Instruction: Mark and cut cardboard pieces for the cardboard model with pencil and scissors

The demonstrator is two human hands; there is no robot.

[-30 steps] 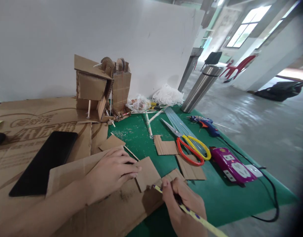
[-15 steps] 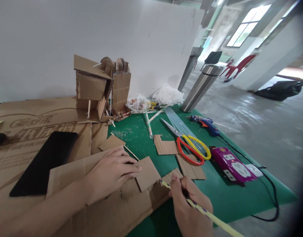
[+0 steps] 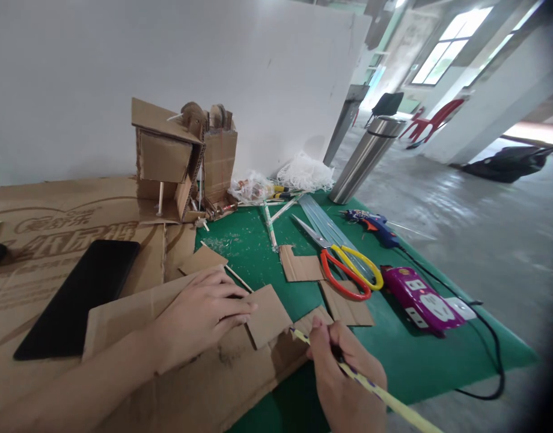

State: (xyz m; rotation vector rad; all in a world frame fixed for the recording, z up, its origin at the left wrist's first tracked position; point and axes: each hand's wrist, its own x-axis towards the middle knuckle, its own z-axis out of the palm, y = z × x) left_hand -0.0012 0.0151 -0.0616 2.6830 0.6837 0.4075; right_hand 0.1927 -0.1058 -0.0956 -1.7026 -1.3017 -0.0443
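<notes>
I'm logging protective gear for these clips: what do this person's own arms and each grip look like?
Both the left grip and right grip are bare five-fingered hands, with no gloves and no rings visible. The left forearm shows no sleeve, watch or band. The right forearm is out of frame, so any sleeve there can't be told.

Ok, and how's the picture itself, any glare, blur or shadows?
Head view: window washed out by glare; floor showing sheen; right edge darkened and blurred; steel flask slanted, probably by lens distortion; shadow on the cardboard beside the right hand.
</notes>
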